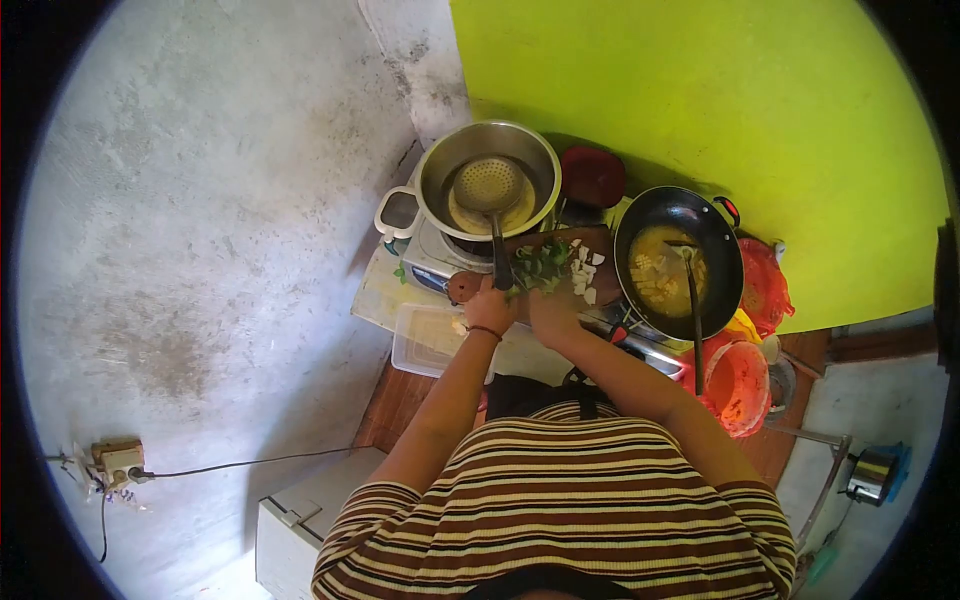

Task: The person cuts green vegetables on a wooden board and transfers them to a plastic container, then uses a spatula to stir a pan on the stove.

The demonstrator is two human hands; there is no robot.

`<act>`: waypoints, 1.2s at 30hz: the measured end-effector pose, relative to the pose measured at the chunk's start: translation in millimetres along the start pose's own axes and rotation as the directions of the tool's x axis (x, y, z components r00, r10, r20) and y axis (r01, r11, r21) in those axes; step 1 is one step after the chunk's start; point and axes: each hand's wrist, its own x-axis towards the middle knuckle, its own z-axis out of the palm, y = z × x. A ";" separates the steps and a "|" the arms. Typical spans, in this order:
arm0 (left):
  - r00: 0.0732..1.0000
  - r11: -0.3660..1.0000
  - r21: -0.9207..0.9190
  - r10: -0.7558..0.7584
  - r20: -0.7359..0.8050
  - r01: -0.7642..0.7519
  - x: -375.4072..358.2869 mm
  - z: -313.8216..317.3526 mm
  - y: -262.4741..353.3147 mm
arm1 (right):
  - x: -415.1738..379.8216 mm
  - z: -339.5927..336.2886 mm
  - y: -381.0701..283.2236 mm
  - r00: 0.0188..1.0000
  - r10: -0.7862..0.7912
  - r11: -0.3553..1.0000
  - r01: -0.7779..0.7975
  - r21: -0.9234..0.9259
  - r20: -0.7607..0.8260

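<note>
A brown wooden cutting board (600,240) lies between the two cooking vessels, with green leaves (540,268) and chopped white pieces (585,272) on it. My left hand (488,306) is closed at the neck of the board, beside its round handle (464,287); the fingertips are hidden. Just above that hand ends the black handle of a skimmer (490,186), whose perforated head rests in a large metal pot (545,165). At the near edge of the leaves, my right hand (553,316) has its fingers closed on them, mostly hidden from above.
On the right, a black wok (722,245) holds yellowish food in liquid and a spatula (694,310). The pot stands on a stove (428,262). Nearby are a clear plastic container (425,345), a dark red bowl (592,176) and an orange-red basin (737,385). Walls border the left and back.
</note>
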 end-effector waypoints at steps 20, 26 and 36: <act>0.995 0.997 0.062 0.060 -0.081 -0.055 -14.7 2.8 2.1 | 25.4 26.0 0.5 0.997 0.072 0.994 -0.074 0.081 0.037; 0.998 0.997 0.079 0.032 -0.056 -0.027 -17.6 20.4 -18.6 | 9.8 9.5 1.5 0.999 0.040 0.995 -0.040 0.090 0.006; 0.989 0.988 -0.048 -0.148 -0.030 0.147 -1.8 -6.2 -10.8 | -2.8 -19.2 -7.1 0.999 0.039 0.995 -0.042 0.093 0.035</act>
